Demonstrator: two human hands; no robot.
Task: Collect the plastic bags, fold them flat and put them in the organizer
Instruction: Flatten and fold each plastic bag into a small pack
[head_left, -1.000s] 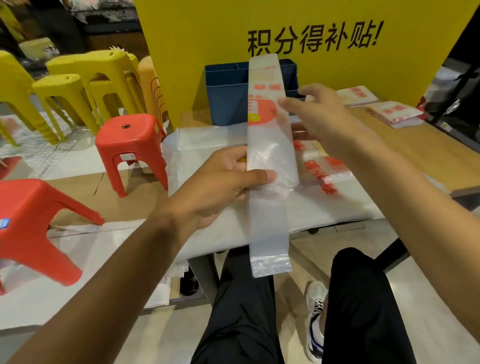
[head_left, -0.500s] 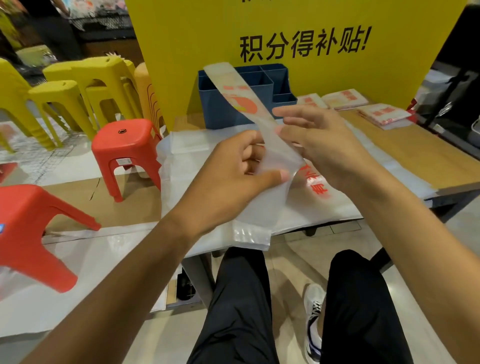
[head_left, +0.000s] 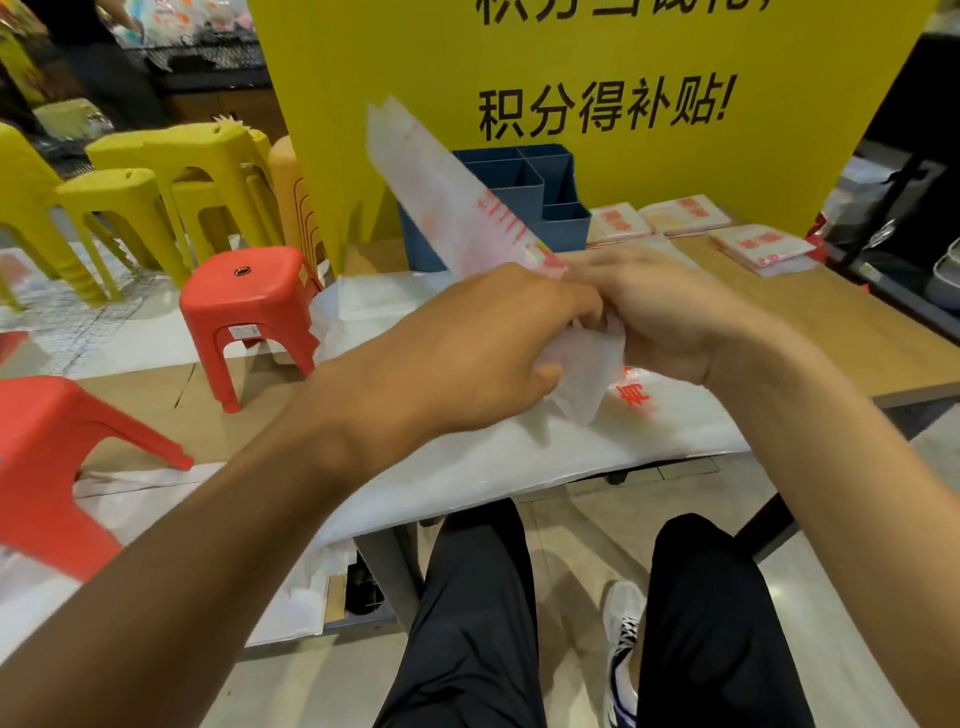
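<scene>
Both hands, the left hand (head_left: 483, 338) and the right hand (head_left: 670, 317), grasp one folded plastic bag (head_left: 447, 202) above the bench (head_left: 841, 322). Its long end rises in front of the blue organizer (head_left: 550, 182), hiding part. Folded bags (head_left: 763, 244) lie near.

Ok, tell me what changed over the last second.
The right hand came in from the strip's upper part to meet the left hand; both now grip the folded bag strip at its lower end, its top tilted left. The blue organizer stayed put.
</scene>
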